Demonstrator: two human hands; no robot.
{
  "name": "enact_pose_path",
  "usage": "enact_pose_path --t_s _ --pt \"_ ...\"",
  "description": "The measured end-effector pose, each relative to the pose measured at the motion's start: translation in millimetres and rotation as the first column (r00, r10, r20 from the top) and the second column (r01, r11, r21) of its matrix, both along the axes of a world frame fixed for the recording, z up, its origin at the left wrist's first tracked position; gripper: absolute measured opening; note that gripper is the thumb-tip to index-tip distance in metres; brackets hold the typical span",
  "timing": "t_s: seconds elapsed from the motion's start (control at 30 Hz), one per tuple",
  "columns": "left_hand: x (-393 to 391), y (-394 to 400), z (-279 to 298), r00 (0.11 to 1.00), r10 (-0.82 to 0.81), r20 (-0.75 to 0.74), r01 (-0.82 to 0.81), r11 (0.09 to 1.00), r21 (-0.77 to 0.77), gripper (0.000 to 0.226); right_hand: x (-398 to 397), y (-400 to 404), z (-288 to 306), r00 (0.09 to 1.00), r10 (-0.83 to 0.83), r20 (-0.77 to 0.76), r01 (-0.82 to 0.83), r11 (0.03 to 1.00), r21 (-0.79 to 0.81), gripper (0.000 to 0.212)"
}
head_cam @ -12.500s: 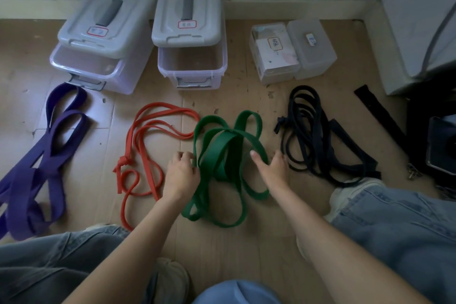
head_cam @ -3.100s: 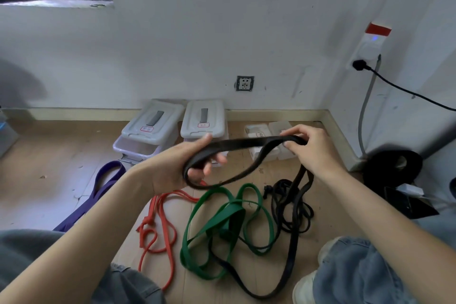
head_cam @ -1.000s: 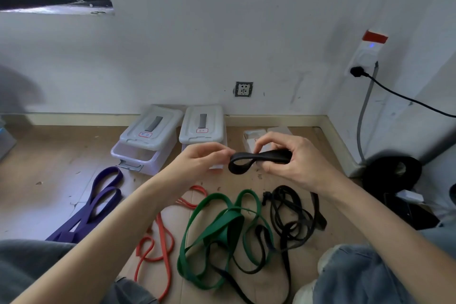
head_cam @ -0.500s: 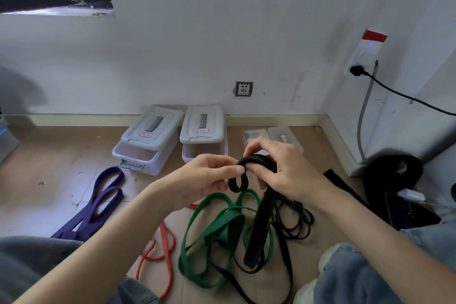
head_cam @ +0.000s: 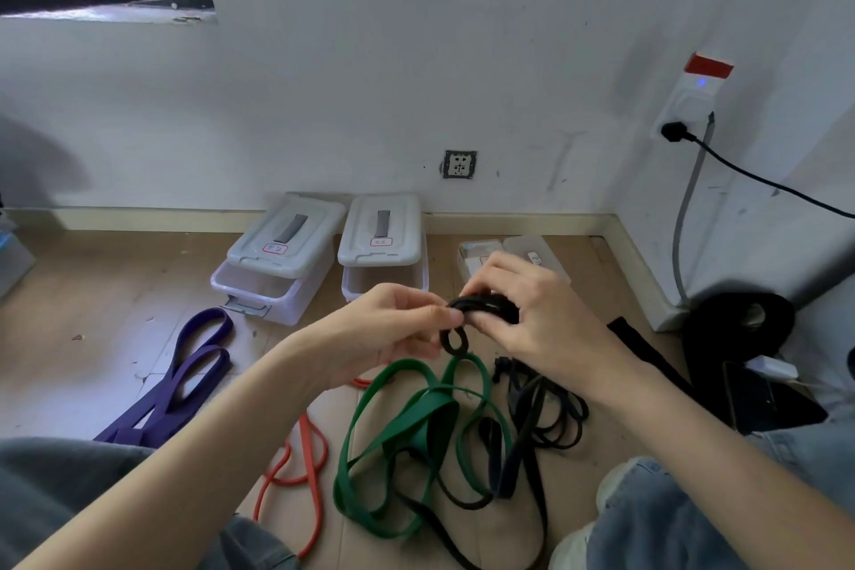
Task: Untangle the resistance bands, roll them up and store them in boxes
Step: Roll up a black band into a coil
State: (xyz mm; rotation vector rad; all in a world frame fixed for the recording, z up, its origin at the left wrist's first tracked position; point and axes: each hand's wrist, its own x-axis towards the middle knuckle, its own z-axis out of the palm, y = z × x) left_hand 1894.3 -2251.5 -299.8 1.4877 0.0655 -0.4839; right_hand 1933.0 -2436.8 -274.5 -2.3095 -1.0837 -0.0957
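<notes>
Centre frame, we have the black band [head_cam: 481, 308] just begun as a roll: left hand [head_cam: 393, 329] pinches its small coil, right hand [head_cam: 532, 319] grips the wrap. Tail trails to floor. Next, we judge: wind on, keeping tension.

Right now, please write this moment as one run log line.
step: rolling | left hand: pinches black rubber band roll | right hand: wraps it | green rubber band: on floor, tangled | storage boxes: lids ajar
</notes>
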Motion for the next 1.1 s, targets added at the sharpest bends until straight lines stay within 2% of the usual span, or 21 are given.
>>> enact_pose_path --t_s 0.1,0.17,0.3,0.33,0.37,0.4,0.47,0.5,0.6,0.67,0.73,0.83,0.87,1.0,1.1 --pt "2.9 2.8 -3.8 0.984 0.170 -0.048 -0.175 0.974 -0.143 0.024 -0.5 4.9 -1.5 0.994 0.002 -0.111 0.006 0.997 0.070 0.026" --pt "4.3 3.5 -5.3 0.969 0.222 -0.108 -0.242 0.939 -0.243 0.018 -2.9 8.7 -4.9 0.989 -0.012 -0.146 0.023 0.997 0.074 0.037" --pt "1.8 3.3 -4.2 0.962 0.190 -0.195 -0.245 0.917 -0.315 0.022 -5.8 10.6 -6.1 0.992 -0.087 -0.094 0.098 0.988 0.123 0.023" --pt "0.8 5.3 -2.7 0.971 0.161 -0.176 -0.206 0.938 -0.278 0.023 -4.8 8.7 -5.2 0.994 -0.065 -0.093 0.075 0.991 0.111 0.019" --pt "-0.1 8.4 -1.8 0.985 0.121 -0.126 -0.143 0.974 -0.178 0.025 -3.3 6.1 -4.1 0.996 -0.033 -0.087 0.040 0.996 0.081 0.017" --pt "-1.1 11.4 -1.0 0.996 0.073 -0.042 -0.074 0.997 -0.012 0.025 -2.3 3.5 -2.9 0.997 0.009 -0.073 -0.007 1.000 0.030 0.018" --pt "-2.3 13.1 2.8 0.989 -0.052 0.136 0.007 0.950 0.312 0.027 -3.0 1.3 -3.3 0.994 0.105 -0.034 -0.108 0.989 -0.097 0.022" --pt "-2.6 11.2 4.9 0.975 -0.117 0.191 0.030 0.913 0.406 0.028 -4.3 1.4 -4.1 0.990 0.139 -0.013 -0.140 0.979 -0.149 0.025" --pt "-3.7 1.8 9.5 0.943 -0.234 0.236 0.065 0.826 0.559 0.024 -8.2 1.7 -7.8 0.982 0.184 0.053 -0.167 0.959 -0.230 0.027" --pt "-3.9 -1.1 9.5 0.938 -0.214 0.271 0.019 0.815 0.579 0.016 -7.7 1.1 -7.3 0.989 0.140 0.044 -0.129 0.974 -0.186 0.027" --pt "-5.2 -0.4 12.2 0.942 -0.102 0.319 -0.079 0.858 0.507 0.015 -3.0 -1.5 -3.1 0.995 0.044 -0.089 -0.046 0.999 -0.020 0.025" --pt "-5.3 6.4 17.4 0.942 0.123 0.311 -0.207 0.945 0.255 0.023 2.3 -4.0 3.2 0.924 -0.007 -0.382 0.091 0.975 0.202 0.027" --pt "-5.5 7.1 18.2 0.939 0.171 0.299 -0.228 0.959 0.167 0.024 2.3 -3.0 2.5 0.900 0.002 -0.435 0.120 0.960 0.252 0.027" --pt "-4.9 -3.9 4.7 0.911 0.334 0.241 -0.343 0.939 -0.002 0.029 -5.6 10.1 -10.0 0.834 0.007 -0.552 0.236 0.900 0.367 0.029" --pt "-6.0 -11.7 -5.8 0.925 0.340 0.167 -0.333 0.940 -0.070 0.032 -7.3 13.8 -18.0 0.840 -0.080 -0.536 0.308 0.884 0.351 0.030"
